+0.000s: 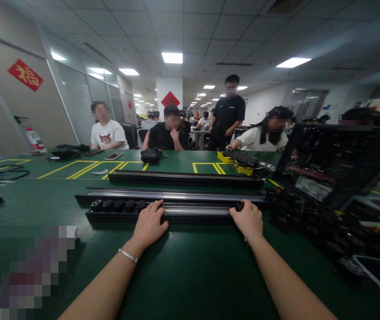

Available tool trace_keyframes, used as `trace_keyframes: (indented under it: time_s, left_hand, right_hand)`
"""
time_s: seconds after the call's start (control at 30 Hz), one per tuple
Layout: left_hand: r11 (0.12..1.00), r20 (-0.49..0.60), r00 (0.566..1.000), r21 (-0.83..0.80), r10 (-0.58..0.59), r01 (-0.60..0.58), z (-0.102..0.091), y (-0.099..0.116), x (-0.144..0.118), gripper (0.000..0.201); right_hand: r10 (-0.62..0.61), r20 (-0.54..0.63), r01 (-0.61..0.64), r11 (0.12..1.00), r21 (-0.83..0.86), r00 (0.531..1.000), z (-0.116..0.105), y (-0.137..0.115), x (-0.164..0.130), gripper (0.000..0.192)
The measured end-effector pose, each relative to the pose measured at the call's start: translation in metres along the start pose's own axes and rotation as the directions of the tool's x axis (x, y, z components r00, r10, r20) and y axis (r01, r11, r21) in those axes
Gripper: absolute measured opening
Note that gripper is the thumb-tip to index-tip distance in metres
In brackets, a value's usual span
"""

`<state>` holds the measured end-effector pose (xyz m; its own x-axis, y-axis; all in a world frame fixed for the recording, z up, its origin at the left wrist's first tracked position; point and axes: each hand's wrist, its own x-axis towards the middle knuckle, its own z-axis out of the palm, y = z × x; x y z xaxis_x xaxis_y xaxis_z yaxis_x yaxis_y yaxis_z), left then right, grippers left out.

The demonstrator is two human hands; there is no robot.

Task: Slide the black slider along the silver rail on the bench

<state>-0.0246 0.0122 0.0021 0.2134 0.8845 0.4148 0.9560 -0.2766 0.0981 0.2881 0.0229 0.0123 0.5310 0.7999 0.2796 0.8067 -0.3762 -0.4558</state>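
A long black metal rail lies crosswise on the green table in front of me. Several round black socket modules sit in a row in its left part. My left hand reaches over the rail just right of these modules, fingers bent across it and thumb at the near side. At the rail's right end, my right hand is closed, with a small black socket module at its fingertips. Its curled fingers partly hide this piece. Both wrists wear bracelets.
Two similar rails, one nearer and one farther, lie behind. On the right stand a black rack and tangled dark parts. A yellow tray and black pouch lie farther back. Several people sit or stand opposite.
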Motion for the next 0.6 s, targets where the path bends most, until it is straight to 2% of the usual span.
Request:
trace_keyframes:
  time_s: [0.6]
  left_hand:
    - [1.0,-0.009,1.0,-0.012,0.008,-0.008,0.001,0.0,0.0,0.022]
  right_hand:
    - [-0.021,0.004,0.02,0.998,0.052,1.0,0.0,0.016,0.016,0.042]
